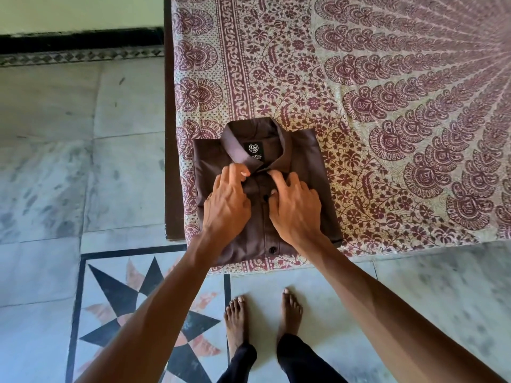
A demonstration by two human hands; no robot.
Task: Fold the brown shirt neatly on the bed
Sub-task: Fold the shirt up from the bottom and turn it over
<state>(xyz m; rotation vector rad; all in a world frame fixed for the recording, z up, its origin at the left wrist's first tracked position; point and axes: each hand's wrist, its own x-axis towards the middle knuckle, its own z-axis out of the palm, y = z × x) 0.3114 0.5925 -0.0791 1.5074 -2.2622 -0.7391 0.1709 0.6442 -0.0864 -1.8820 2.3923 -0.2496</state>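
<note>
The brown shirt (302,161) lies folded into a rectangle at the near left corner of the bed (359,78), collar up, with a black label showing inside the collar. My left hand (226,205) rests on the shirt's front, its fingertips pinching fabric just below the left collar point. My right hand (294,210) lies on the button placket, index finger stretched toward the right collar point. A black button (272,249) shows near the lower fold.
The bed carries a maroon and cream patterned sheet and a dark wooden frame (171,161) along its left side. Marble floor with a black star inlay (143,313) lies below. My bare feet (262,313) stand close to the bed's edge.
</note>
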